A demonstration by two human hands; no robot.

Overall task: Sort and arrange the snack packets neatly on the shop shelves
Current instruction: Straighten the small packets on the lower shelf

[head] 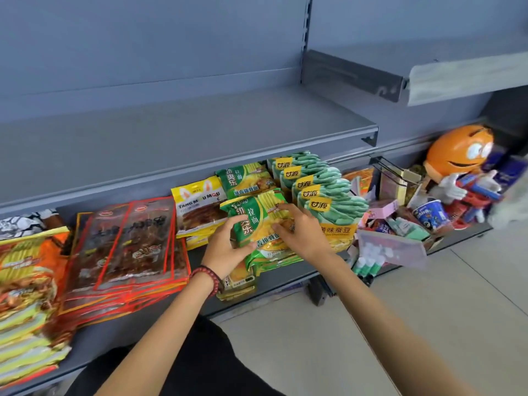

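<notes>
Packet: green noodle packet under our hands.
Left hand: we grip its left edge.
Right hand: our fingers spread flat on it.

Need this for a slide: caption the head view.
Left hand grips and right hand touches a green packet on the shelf.

grey shelf, snack packets in piles

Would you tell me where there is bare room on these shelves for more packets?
The upper shelf is bare all along. On the lower shelf, only a strip before the yellow packet, between red packets and green packets. The orange stacks and the mixed heap are crowded.
</notes>
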